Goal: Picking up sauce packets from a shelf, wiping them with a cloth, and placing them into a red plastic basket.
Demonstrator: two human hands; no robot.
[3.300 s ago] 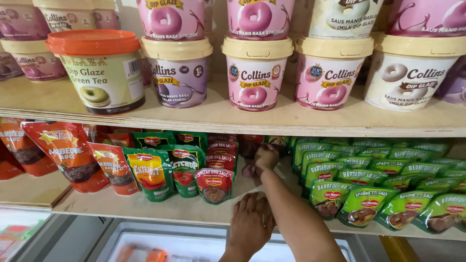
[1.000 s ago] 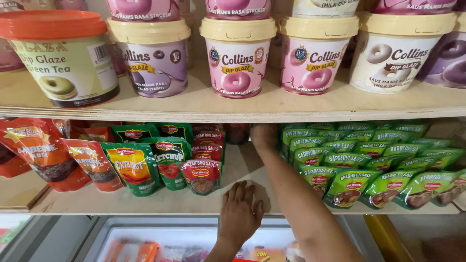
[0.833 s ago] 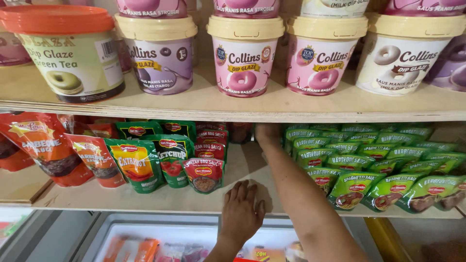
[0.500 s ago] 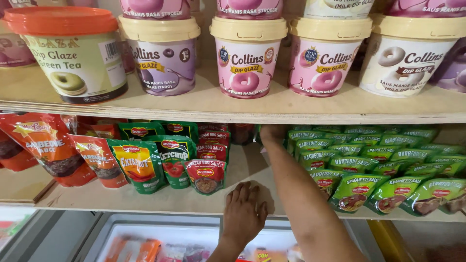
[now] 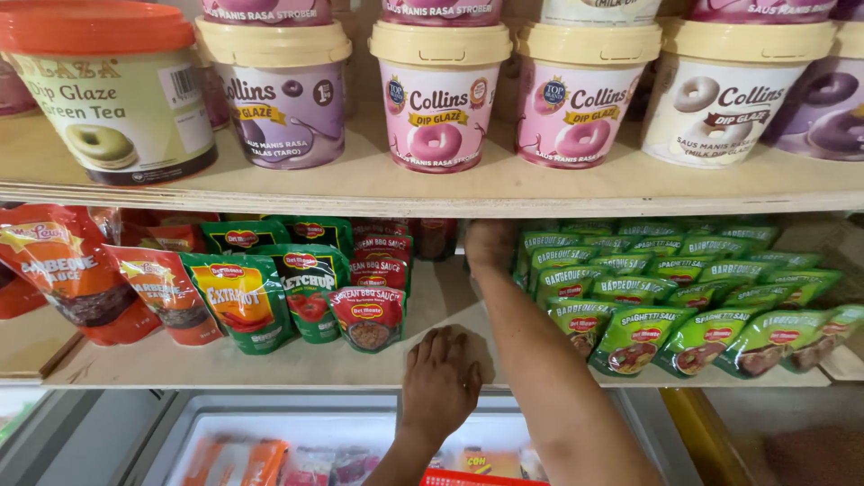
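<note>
Head view: your right hand [image 5: 489, 245] reaches deep along the lower shelf [image 5: 270, 364], fingers hidden, grip unclear, beside the green sauce pouches [image 5: 576, 270]; your left hand [image 5: 439, 382] rests flat, fingers spread.

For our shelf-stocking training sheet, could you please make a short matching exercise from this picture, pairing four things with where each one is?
Things:
1. left hand
2. right hand
3. orange-lidded tub
4. green sauce pouches

Places:
A. upper shelf, far left
B. flat on the lower shelf's front edge
C. lower shelf, right side, in rows
D. reaching deep at the back of the lower shelf

Pairs: 1-B, 2-D, 3-A, 4-C
</note>
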